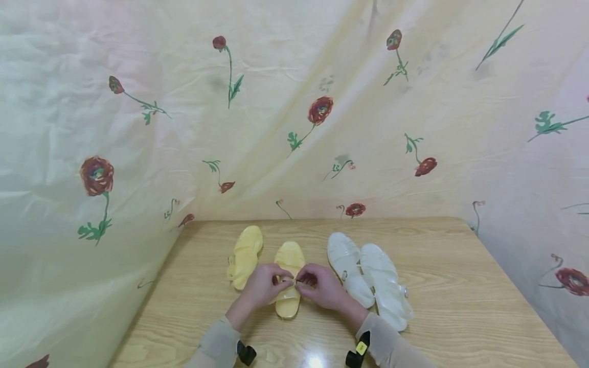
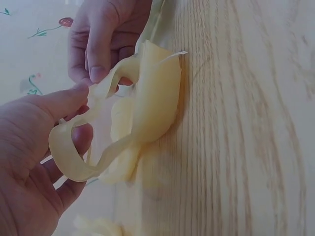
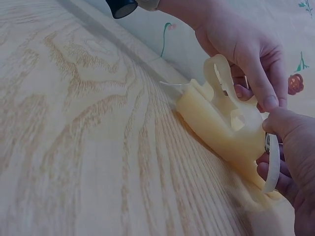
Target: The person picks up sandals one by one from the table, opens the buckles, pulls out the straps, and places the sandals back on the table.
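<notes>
A yellow jelly sandal (image 1: 289, 253) lies sole-down in the middle of the table, toe pointing away. Both hands meet over its ankle strap (image 2: 66, 155). My left hand (image 1: 263, 285) pinches the strap from the left between thumb and fingers. From the right, my right hand (image 1: 325, 287) pinches the strap end beside a small metal buckle (image 3: 267, 142). The fingertips of the two hands nearly touch. Whether the strap passes through the buckle is hidden by the fingers. A thin clear thread (image 3: 172, 84) sticks out from the sandal's heel.
Left of the hands lies the other yellow sandal (image 1: 247, 250), its strap out to the side. A pair of clear white sandals, one left (image 1: 342, 250) and one right (image 1: 384, 276), lies close to my right forearm. Flowered cloth (image 1: 276, 128) hangs around the wooden table (image 1: 460, 306).
</notes>
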Demonstrator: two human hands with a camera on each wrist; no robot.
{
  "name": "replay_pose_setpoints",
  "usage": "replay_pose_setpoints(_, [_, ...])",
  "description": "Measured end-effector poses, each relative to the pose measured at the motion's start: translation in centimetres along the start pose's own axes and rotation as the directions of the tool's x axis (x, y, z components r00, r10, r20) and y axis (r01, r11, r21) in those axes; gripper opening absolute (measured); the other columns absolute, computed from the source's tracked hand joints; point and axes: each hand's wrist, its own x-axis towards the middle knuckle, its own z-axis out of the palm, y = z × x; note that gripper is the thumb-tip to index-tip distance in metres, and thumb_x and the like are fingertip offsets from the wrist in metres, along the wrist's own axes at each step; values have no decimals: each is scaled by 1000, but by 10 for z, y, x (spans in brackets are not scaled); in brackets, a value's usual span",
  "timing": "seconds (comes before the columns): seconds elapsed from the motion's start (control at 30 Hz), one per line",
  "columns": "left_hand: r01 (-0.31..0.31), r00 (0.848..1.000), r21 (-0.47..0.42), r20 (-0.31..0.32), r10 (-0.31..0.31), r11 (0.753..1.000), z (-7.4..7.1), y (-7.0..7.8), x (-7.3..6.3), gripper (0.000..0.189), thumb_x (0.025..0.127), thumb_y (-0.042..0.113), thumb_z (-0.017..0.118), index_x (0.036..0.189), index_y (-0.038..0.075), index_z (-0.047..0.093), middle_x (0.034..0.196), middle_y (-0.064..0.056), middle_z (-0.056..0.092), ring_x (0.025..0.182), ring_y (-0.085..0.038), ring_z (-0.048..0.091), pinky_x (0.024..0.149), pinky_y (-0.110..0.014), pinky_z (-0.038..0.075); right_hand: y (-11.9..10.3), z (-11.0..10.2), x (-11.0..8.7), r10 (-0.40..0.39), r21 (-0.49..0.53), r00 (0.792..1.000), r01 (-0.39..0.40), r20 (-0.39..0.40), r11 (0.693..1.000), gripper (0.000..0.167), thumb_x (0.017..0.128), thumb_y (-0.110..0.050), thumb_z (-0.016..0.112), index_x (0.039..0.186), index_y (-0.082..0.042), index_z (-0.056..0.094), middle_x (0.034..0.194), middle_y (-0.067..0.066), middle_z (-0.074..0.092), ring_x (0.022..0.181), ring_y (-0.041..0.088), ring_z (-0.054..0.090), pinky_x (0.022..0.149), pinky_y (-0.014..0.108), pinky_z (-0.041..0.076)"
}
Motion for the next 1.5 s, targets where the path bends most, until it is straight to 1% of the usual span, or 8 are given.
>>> replay_pose_setpoints(0.13, [-11, 1000, -5, -4, 11, 1000, 0, -2, -2, 13, 95, 19, 81, 105, 11, 84, 84, 0, 75, 65, 5, 50, 60, -16, 48, 0, 0, -1, -18, -20, 1000, 18, -2, 1000, 16, 90, -7, 82, 97, -16, 70, 90, -5, 71, 80, -1, 63, 71, 24, 60])
replay_pose_setpoints(0.3, [-25, 998, -31, -56, 23, 999, 2, -5, -3, 10, 95, 18, 81, 102, 11, 84, 84, 0, 76, 66, 5, 52, 61, -16, 49, -1, -1, 1, -59, -52, 998, 59, -15, 997, 17, 90, -6, 81, 97, -17, 69, 90, -5, 70, 82, -1, 63, 71, 23, 60])
replay_pose_setpoints(0.43, [-32, 996, -58, -81, 27, 998, 3, -6, -4, 9, 95, 17, 81, 100, 10, 84, 83, -1, 76, 66, 5, 52, 61, -16, 49, -2, -1, 0, -61, -51, 998, 60, -16, 997, 18, 89, -6, 81, 97, -16, 69, 90, -5, 71, 82, -1, 64, 72, 23, 60])
replay_pose_setpoints(0.63, [-24, 997, -79, -79, 18, 997, 3, -3, 0, 11, 91, 16, 85, 99, 10, 84, 86, -2, 78, 61, 5, 51, 56, -17, 49, -1, -3, 0, -40, -36, 999, 39, -11, 999, 14, 91, -9, 82, 98, -15, 72, 91, -5, 72, 83, 1, 65, 74, 23, 60])
replay_pose_setpoints(0.77, [-7, 999, -55, -49, 4, 998, 2, -1, 5, 13, 91, 20, 86, 102, 12, 84, 88, 0, 78, 60, 5, 50, 56, -17, 48, -1, -3, 1, -14, -20, 1000, 14, -21, 1000, 12, 92, -10, 82, 98, -16, 75, 92, -5, 74, 84, 2, 66, 75, 24, 60])
replay_pose_setpoints(0.9, [13, 1000, -42, -7, -14, 999, 1, -1, 6, 10, 93, 19, 84, 101, 14, 84, 86, 3, 77, 62, 5, 51, 57, -16, 48, -1, -2, 0, 28, 7, 1000, -28, 5, 1000, 10, 93, -12, 82, 99, -17, 75, 94, -4, 75, 85, 2, 67, 78, 25, 61])
replay_pose_setpoints(1.13, [-25, 1000, -20, -11, 25, 999, 4, -2, 7, 7, 95, 20, 82, 97, 15, 84, 81, 4, 75, 64, 5, 50, 57, -16, 47, -5, -2, 0, 22, 21, 1000, -22, -6, 1000, 12, 92, -8, 81, 97, -16, 74, 92, -2, 75, 84, 2, 68, 76, 27, 62])
replay_pose_setpoints(1.5, [-30, 999, -146, -26, 27, 989, 5, -3, 2, 10, 96, 15, 80, 102, 9, 83, 91, -5, 81, 70, 4, 58, 65, -17, 54, 2, 1, -1, -11, 45, 1000, 11, -8, 999, 15, 90, -4, 80, 96, -15, 71, 91, -2, 73, 84, 3, 68, 75, 27, 63])
